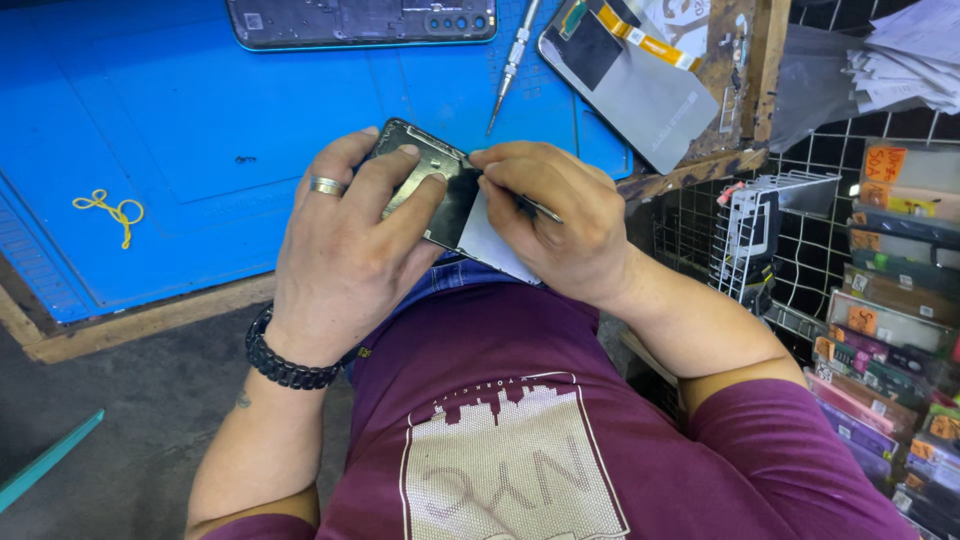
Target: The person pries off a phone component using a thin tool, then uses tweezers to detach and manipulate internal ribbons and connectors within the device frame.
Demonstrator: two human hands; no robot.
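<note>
My left hand (pixel 345 250) grips an opened phone body (pixel 432 185), dark with bare inner metal parts, held over my lap at the table's front edge. A ring sits on one finger and a black beaded bracelet (pixel 285 365) on the wrist. My right hand (pixel 555 220) pinches a thin metal tool (pixel 540 209) against the phone's right side, where a pale grey panel (pixel 492 245) shows below my fingers. The tool's tip is hidden by my fingers.
A blue work mat (pixel 200 130) covers the wooden table. On it lie a phone back cover (pixel 360 22), a screwdriver (pixel 512 62), a loose screen panel with orange flex cable (pixel 630 75) and a yellow twisted band (pixel 110 212). Wire racks with packaged parts (pixel 880 330) stand right.
</note>
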